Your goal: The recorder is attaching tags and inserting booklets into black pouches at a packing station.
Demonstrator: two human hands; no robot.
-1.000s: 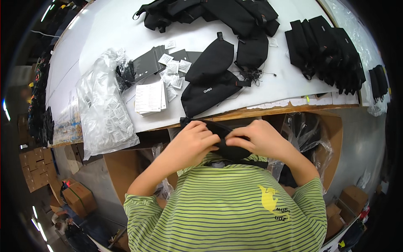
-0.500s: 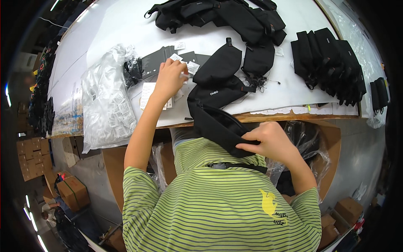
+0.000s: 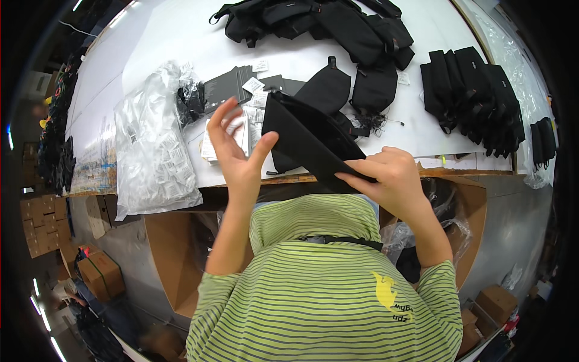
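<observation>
A black fabric pouch (image 3: 301,136) hangs over the table's front edge, tilted, with its long mouth gaping. Its lower right end is pinched between the thumb and fingers of my right hand (image 3: 389,181). Beside the pouch's left end is my left hand (image 3: 238,154), fingers and thumb spread, with nothing seen in it. Behind that hand lie white printed tags (image 3: 211,148) and a fan of dark grey cards (image 3: 226,87). Another black pouch (image 3: 322,87) lies just beyond the held one, partly covered by it.
A clear plastic bag of small white labels (image 3: 154,148) lies at the table's left. More black pouches (image 3: 350,36) are heaped at the back, and a row of them (image 3: 473,90) stands at right. Open cartons (image 3: 169,259) sit below the table edge.
My left hand has come back from the tags toward me, and its fingers have opened. My right hand has raised the pouch, whose mouth now gapes wider.
</observation>
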